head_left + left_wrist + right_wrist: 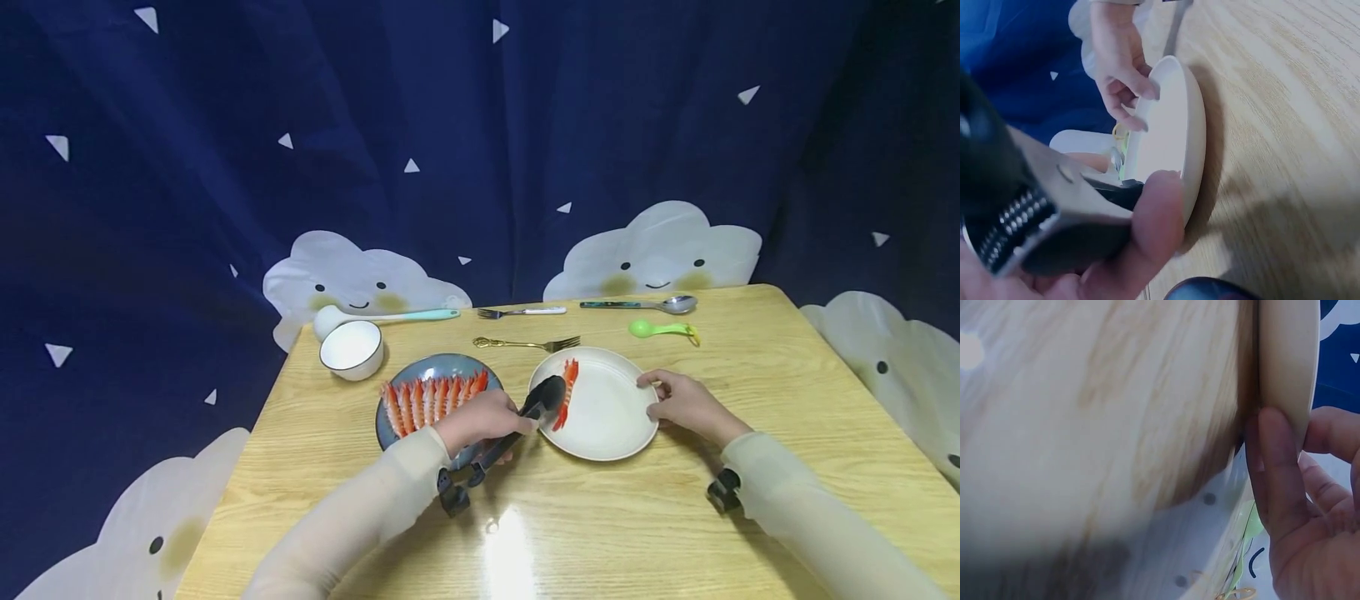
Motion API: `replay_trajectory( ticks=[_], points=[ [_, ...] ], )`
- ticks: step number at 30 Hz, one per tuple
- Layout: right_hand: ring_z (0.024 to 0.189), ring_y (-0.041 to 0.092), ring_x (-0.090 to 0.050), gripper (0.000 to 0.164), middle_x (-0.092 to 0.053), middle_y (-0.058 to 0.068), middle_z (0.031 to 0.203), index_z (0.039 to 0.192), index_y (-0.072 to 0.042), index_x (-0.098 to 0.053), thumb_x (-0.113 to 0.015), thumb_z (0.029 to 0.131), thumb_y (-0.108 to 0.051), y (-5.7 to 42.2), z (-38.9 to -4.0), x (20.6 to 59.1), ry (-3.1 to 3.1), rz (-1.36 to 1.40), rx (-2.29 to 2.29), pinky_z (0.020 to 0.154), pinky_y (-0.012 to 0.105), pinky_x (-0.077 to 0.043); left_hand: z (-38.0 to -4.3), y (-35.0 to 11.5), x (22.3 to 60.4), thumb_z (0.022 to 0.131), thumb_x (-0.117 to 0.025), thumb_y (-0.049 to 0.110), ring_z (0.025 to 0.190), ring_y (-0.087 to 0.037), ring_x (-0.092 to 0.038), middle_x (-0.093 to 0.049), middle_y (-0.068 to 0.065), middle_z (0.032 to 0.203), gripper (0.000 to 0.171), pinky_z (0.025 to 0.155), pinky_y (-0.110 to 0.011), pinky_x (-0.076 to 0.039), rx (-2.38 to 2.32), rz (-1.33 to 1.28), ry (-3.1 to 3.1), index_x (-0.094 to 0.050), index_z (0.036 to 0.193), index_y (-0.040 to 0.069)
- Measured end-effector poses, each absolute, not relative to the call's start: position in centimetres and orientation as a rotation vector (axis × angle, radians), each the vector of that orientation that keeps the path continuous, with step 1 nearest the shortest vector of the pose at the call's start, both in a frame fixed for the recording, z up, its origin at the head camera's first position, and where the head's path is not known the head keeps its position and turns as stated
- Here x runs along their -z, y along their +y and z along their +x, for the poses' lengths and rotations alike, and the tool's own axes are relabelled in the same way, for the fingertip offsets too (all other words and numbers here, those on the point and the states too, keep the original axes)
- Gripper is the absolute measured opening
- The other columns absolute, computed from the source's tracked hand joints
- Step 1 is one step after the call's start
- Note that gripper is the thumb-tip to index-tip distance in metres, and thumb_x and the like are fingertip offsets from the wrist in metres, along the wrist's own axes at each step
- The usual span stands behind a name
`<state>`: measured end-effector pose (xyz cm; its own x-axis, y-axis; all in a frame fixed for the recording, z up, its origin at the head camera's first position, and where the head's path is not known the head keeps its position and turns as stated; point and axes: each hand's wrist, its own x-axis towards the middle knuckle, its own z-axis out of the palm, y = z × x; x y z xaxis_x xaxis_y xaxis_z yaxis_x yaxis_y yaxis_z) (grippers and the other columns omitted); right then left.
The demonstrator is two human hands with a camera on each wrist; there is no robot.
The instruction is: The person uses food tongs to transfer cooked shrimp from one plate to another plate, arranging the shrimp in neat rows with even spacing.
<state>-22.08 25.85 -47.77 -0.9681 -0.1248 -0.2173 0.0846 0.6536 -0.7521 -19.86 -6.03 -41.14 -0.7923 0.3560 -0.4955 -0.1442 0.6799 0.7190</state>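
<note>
My left hand [487, 418] grips black-and-silver tongs [498, 450], whose black tips [552, 392] reach over the left part of a white plate [611, 425]. Right beside the tips, one red-and-white shrimp [568, 396] lies on that plate near its left rim. With my right hand [686, 404] I pinch the plate's right rim; the right wrist view shows the fingers [1282, 469] against the outer side of the plate wall [1288, 356]. Under my left forearm and hand sits a blue plate [442, 364], partly hidden, with a row of several shrimp [431, 400].
A white bowl [352, 350] and a ladle [390, 317] stand at the back left. Behind the plates lie a gold fork [525, 343], a white-handled fork [525, 312], a metal spoon [645, 305] and a green spoon [660, 329]. A dark patterned curtain [480, 150] hangs behind the table.
</note>
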Motion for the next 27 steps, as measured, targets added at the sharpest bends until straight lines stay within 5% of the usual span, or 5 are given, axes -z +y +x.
replay_trajectory(
  ticks=[13, 20, 27],
  points=[
    [0.061, 0.018, -0.048, 0.047, -0.044, 0.009, 0.076, 0.115, -0.006, -0.049, -0.06, 0.069, -0.003, 25.5, -22.5, 48.5, 2.599, -0.044, 1.238, 0.054, 0.031, -0.047, -19.2, -9.6, 38.6, 0.079, -0.061, 0.038, 0.05, -0.022, -0.059, -0.061, -0.012, 0.064, 0.032, 0.048, -0.034, -0.045, -0.986, 0.233, 2.402, -0.06, 0.082, 0.006],
    [0.064, 0.018, -0.049, 0.047, -0.045, 0.01, 0.079, 0.116, -0.006, -0.048, -0.061, 0.071, -0.004, 26.1, -22.6, 48.7, 2.589, -0.048, 1.239, 0.056, 0.03, -0.048, -18.0, -13.9, 37.2, 0.076, -0.062, 0.042, 0.044, -0.015, -0.034, -0.038, 0.0, 0.052, 0.038, 0.044, -0.029, -0.03, -0.664, 0.227, 2.742, -0.049, 0.062, 0.009],
    [0.063, 0.018, -0.047, 0.047, -0.043, 0.009, 0.077, 0.116, -0.006, -0.048, -0.06, 0.071, -0.004, 26.2, -22.6, 48.5, 2.593, -0.033, 1.219, 0.055, 0.031, -0.047, -16.2, -16.2, 37.3, 0.07, -0.067, 0.045, 0.044, -0.013, -0.032, -0.033, 0.002, 0.051, 0.044, 0.042, -0.028, -0.029, -0.513, 0.222, 2.791, -0.042, 0.055, 0.011]
  ],
)
